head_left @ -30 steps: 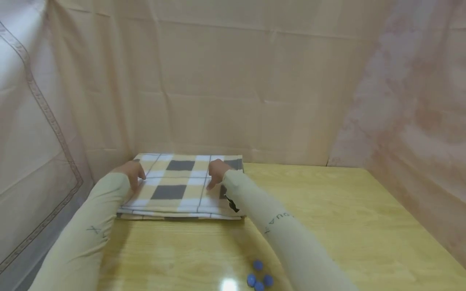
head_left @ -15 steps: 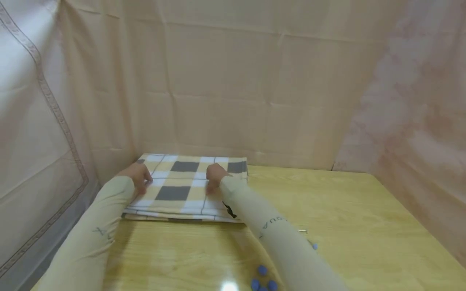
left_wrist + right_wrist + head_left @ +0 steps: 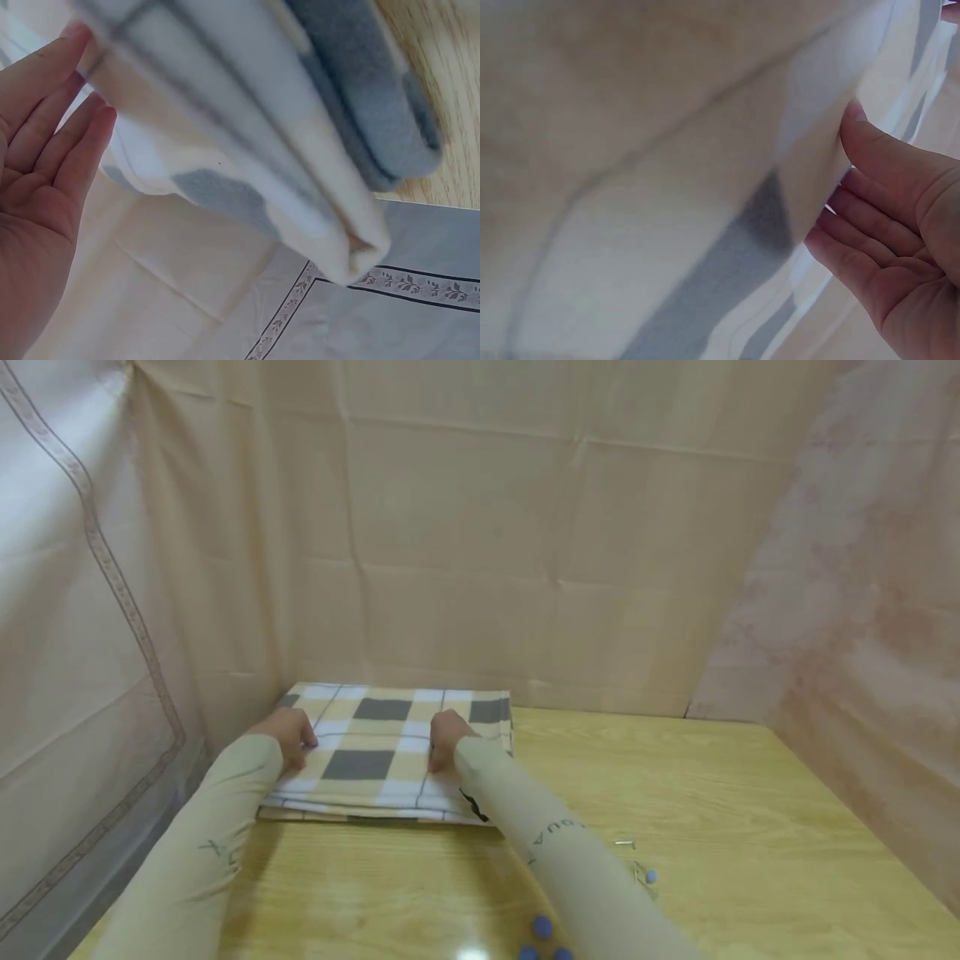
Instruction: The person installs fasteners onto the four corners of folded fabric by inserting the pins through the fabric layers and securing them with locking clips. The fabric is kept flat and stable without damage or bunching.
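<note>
A folded checked blanket, white, cream and grey, lies at the back left of the table. My left hand touches its top near the left side. Farther right, my right hand rests on the same top layer with its fingertips down. In the left wrist view, the fingers are fairly straight, with their tips against the cloth, and rolled fold edges show beside them. The right wrist view has the thumb and fingertips against the blanket's surface, relaxed and spread apart.
On the wooden table, several small blue balls lie at the front, by the right sleeve. A small metal piece and a blue-headed piece lie right of that sleeve. A beige cloth curtain hangs behind.
The view has shifted slightly, and small pieces right of the right sleeve have come into sight. My right hand has slid a little left over the blanket; the left stays near its side.
</note>
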{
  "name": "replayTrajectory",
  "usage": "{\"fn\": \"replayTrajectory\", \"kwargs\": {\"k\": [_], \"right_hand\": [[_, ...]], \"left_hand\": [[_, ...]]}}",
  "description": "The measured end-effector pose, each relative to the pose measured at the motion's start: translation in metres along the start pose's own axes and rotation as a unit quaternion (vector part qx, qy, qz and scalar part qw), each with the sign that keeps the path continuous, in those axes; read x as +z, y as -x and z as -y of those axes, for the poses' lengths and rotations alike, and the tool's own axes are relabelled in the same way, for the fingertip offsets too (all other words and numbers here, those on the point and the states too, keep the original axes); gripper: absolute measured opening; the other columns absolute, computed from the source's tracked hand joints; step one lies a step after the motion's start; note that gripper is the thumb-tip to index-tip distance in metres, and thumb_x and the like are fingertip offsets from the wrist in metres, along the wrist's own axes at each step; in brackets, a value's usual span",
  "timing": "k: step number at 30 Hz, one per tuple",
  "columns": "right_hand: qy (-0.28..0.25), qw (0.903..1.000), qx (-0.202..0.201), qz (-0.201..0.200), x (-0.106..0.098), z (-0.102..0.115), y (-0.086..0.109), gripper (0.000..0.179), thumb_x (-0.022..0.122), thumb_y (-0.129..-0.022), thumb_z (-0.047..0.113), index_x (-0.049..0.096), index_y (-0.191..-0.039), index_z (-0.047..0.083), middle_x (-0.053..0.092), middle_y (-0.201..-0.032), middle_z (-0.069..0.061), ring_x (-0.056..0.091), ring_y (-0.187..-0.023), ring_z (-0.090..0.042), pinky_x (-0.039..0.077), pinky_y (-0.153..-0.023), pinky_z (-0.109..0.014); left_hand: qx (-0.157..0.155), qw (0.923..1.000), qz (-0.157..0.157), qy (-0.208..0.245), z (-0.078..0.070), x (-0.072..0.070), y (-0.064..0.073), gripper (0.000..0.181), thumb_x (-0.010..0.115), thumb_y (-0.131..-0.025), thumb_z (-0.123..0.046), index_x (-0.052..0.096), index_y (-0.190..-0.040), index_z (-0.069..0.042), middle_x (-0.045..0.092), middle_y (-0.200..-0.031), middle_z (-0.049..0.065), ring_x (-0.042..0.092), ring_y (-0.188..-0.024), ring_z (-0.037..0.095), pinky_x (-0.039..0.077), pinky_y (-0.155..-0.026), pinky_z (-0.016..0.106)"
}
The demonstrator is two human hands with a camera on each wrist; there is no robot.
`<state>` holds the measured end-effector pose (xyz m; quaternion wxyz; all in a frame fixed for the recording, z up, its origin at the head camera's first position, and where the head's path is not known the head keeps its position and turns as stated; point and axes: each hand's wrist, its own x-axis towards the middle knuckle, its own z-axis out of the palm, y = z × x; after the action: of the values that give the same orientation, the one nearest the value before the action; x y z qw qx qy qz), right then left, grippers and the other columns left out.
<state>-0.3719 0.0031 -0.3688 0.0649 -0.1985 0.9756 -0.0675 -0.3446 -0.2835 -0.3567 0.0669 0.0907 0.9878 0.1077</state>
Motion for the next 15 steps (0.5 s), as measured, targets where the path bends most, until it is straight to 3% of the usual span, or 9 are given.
{"fn": "replayTrajectory", "kwargs": {"k": [9,15], "right_hand": [[0.002,1.0,-0.008,0.0,0.001,-0.005,0.001,0.034,0.087,-0.067,0.02,0.071,-0.095,0.009,0.071,-0.098,-0.003,0.066,-0.088,-0.017,0.057,-0.08,-0.022],[0.012,0.9995,-0.026,-0.009,-0.001,-0.011,0.004,0.036,0.087,-0.068,0.023,0.072,-0.098,0.009,0.071,-0.102,-0.005,0.066,-0.094,-0.018,0.056,-0.084,-0.024]], "left_hand": [[-0.004,1.0,0.007,-0.004,-0.008,-0.002,0.005,0.036,0.083,-0.062,-0.003,0.074,-0.097,-0.006,0.071,-0.099,0.018,0.062,-0.092,0.031,0.052,-0.089,0.048],[0.016,0.9997,0.0,-0.02,-0.011,-0.005,0.006,0.034,0.083,-0.06,-0.003,0.075,-0.093,-0.006,0.072,-0.093,0.015,0.06,-0.084,0.026,0.053,-0.083,0.043]]}}
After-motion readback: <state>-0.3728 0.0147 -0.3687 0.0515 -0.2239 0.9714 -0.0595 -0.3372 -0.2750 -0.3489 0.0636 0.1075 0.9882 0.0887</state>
